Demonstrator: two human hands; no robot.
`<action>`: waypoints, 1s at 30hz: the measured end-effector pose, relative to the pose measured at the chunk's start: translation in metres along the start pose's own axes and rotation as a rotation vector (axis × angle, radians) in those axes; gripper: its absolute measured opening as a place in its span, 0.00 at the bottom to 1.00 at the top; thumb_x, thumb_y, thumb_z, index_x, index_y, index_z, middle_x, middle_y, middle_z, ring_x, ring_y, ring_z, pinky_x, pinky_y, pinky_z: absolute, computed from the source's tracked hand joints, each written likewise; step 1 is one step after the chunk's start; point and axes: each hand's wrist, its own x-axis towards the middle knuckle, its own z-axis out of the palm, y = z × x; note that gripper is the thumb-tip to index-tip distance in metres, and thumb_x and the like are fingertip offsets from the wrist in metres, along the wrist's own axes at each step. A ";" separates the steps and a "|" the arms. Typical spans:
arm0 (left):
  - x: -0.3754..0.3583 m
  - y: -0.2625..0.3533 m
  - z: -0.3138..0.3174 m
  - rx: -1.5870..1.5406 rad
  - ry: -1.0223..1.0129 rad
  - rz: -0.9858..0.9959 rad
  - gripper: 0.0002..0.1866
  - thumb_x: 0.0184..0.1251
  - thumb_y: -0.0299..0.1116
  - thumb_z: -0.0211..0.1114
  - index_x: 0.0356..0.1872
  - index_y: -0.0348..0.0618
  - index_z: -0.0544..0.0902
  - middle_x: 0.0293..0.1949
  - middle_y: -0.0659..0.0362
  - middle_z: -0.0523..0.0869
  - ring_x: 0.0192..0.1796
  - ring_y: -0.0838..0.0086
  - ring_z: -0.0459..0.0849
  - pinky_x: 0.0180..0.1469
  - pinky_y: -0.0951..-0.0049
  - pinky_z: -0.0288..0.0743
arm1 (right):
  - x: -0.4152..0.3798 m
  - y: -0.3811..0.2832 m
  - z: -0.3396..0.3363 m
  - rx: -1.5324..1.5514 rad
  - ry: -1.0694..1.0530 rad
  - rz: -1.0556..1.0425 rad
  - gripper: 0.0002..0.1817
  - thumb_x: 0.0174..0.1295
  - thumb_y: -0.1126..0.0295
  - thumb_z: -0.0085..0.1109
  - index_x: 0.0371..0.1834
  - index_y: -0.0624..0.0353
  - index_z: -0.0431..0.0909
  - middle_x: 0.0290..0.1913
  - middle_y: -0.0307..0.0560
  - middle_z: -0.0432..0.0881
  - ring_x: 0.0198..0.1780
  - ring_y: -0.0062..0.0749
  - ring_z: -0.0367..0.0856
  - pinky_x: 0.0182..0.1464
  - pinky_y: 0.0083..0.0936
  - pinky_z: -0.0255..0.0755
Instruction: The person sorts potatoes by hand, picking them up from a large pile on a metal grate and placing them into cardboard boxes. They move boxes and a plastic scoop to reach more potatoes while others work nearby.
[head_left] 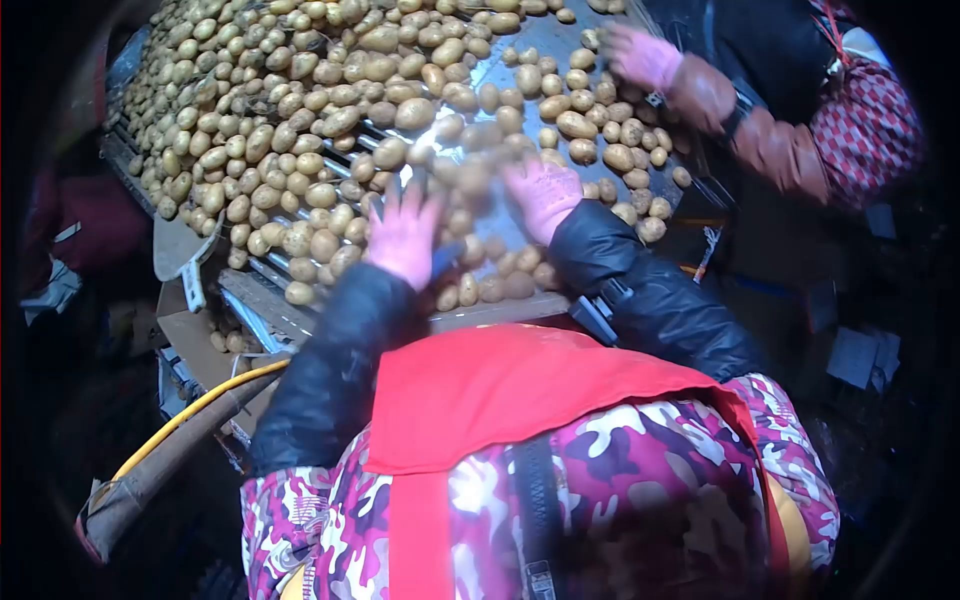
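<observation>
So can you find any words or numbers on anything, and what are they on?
No words, labels, brands, numbers or signs can be read.
Potatoes: no writing shows.
Pale squarish thing, far right: too blurred and dark to tell.
Small dark strapped thing by the right sleeve: too small to tell.
</observation>
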 end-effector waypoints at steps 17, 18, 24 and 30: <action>-0.134 -0.056 0.013 -2.440 0.270 -0.469 0.29 0.84 0.43 0.57 0.80 0.50 0.62 0.73 0.49 0.75 0.68 0.55 0.81 0.68 0.50 0.79 | 0.119 -0.056 -0.046 0.497 0.050 -0.220 0.22 0.62 0.66 0.62 0.61 0.57 0.83 0.59 0.60 0.86 0.62 0.53 0.85 0.63 0.47 0.80; -0.127 -0.065 0.032 -2.412 0.238 -0.385 0.30 0.84 0.40 0.59 0.80 0.50 0.61 0.75 0.48 0.73 0.69 0.55 0.80 0.67 0.50 0.80 | 0.133 -0.063 -0.045 0.396 -0.025 -0.171 0.23 0.59 0.66 0.63 0.59 0.55 0.84 0.57 0.58 0.87 0.60 0.51 0.87 0.59 0.49 0.82; -0.106 -0.014 -0.056 -2.371 -0.050 -0.731 0.32 0.81 0.50 0.63 0.77 0.45 0.69 0.48 0.57 0.83 0.43 0.68 0.80 0.45 0.70 0.83 | 0.145 -0.088 -0.011 0.425 0.000 0.105 0.42 0.37 0.63 0.86 0.63 0.50 0.79 0.61 0.50 0.82 0.67 0.44 0.82 0.63 0.48 0.76; -0.086 -0.035 -0.043 -2.103 -0.235 -0.663 0.29 0.80 0.48 0.65 0.73 0.44 0.73 0.52 0.56 0.84 0.47 0.69 0.82 0.47 0.68 0.84 | 0.086 -0.056 -0.007 0.582 0.126 0.122 0.16 0.69 0.62 0.62 0.58 0.48 0.83 0.58 0.51 0.84 0.63 0.45 0.83 0.63 0.45 0.75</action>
